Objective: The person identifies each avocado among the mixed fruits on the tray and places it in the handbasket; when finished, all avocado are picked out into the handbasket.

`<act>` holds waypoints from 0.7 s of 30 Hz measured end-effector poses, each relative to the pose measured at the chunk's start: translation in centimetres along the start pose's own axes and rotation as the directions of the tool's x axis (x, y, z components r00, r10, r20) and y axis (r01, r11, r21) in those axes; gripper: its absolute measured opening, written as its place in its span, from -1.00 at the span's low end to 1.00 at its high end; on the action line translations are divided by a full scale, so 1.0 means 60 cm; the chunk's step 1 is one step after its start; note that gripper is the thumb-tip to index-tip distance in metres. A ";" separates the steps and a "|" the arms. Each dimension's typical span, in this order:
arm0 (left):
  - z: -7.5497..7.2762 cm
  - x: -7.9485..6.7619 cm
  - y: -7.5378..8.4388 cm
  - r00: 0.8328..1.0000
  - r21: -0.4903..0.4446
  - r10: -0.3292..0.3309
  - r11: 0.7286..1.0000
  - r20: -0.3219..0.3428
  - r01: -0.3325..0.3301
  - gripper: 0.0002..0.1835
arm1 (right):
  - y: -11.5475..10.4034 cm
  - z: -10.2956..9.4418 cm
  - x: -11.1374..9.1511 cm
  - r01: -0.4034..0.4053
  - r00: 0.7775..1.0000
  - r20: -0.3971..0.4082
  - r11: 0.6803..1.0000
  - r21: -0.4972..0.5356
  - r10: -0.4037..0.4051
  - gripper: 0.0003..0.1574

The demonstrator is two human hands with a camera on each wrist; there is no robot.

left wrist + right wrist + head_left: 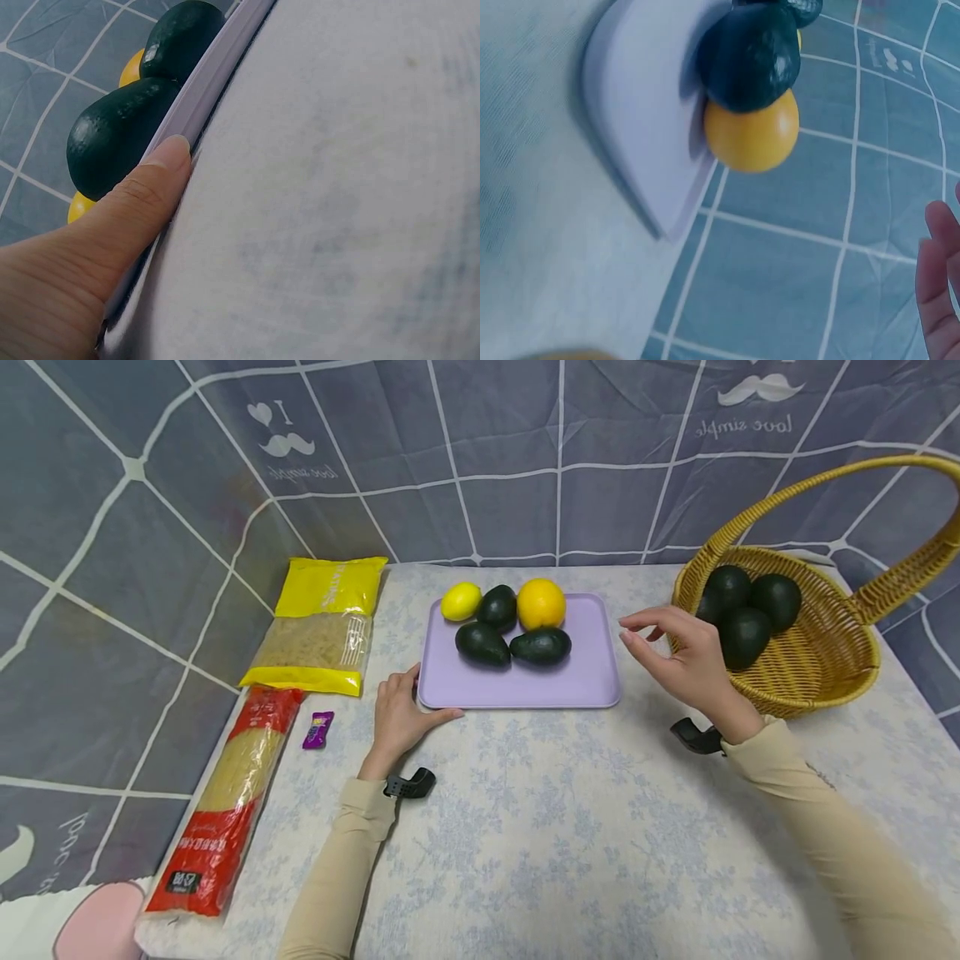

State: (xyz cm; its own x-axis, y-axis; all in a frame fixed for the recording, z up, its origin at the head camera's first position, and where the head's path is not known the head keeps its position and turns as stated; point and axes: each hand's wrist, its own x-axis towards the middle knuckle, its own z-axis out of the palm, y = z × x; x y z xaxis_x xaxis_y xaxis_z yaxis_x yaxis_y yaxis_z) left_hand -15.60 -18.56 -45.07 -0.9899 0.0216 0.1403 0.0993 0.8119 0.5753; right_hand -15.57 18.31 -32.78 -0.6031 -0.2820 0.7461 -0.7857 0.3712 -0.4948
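Note:
My left hand (399,714) is at the near left corner of a lilac tray (517,689), holding it with the thumb along the front edge and fingers at the left side. In the left wrist view the thumb (142,191) presses the rim. On the tray are a lemon (461,602), an orange (541,604) and three avocados, one at the back (497,608) and two in front (482,644) (541,647). Nothing is held by my right hand (693,660), which hovers between the tray and a wicker basket (832,672), thumb and index finger apart. Several avocados (744,637) lie in the basket.
To the left stand a yellow bag of grain-like food (318,625) and a red noodle packet (228,802). A small purple wrapped candy (318,730) lies near them. The basket's tall handle (750,514) arches up at the right. Grey checked cloth (510,452) hangs behind the table.

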 end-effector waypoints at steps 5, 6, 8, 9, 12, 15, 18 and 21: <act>0.000 0.001 0.001 1.000 0.009 -0.003 1.000 -0.001 0.003 0.16 | 0.001 0.024 0.010 -0.033 0.999 0.004 0.999 0.006 0.033 -0.75; 0.000 0.001 0.001 1.000 0.010 -0.004 1.000 0.000 0.004 0.16 | 0.001 0.028 0.012 -0.044 0.999 0.009 0.999 0.007 0.044 -0.75; 0.000 0.002 0.002 1.000 0.011 -0.004 1.000 0.000 0.004 0.16 | 0.002 0.036 0.015 -0.064 0.998 0.017 0.998 0.014 0.063 -0.75; -0.001 0.002 0.002 1.000 0.012 -0.003 1.000 0.000 0.003 0.16 | 0.003 0.041 0.015 -0.075 0.997 0.016 0.997 0.020 0.075 -0.76; -0.001 0.002 0.002 1.000 0.011 -0.002 1.000 0.001 0.002 0.16 | 0.005 0.052 0.017 -0.102 0.994 0.027 0.994 0.026 0.102 -0.77; -0.001 0.002 0.002 1.000 0.013 -0.004 1.000 0.004 0.004 0.16 | 0.027 0.063 0.013 -0.127 0.991 0.047 0.992 0.022 0.126 -0.79; -0.001 0.001 0.003 1.000 0.013 -0.008 1.000 0.006 0.008 0.17 | 0.058 0.075 0.007 -0.158 0.984 0.080 0.987 0.004 0.157 -0.80; 0.000 0.000 0.003 1.000 0.013 -0.009 1.000 0.005 0.009 0.17 | 0.082 0.086 0.003 -0.182 0.978 0.104 0.983 -0.015 0.183 -0.79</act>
State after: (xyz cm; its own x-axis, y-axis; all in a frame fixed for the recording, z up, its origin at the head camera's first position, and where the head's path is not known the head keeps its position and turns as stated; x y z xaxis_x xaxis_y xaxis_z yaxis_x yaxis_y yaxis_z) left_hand -15.61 -18.41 -44.95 -0.9912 0.0171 0.1309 0.0889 0.8195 0.5661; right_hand -20.24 15.53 -37.38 -0.7476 -0.2995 0.5929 -0.6605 0.4293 -0.6160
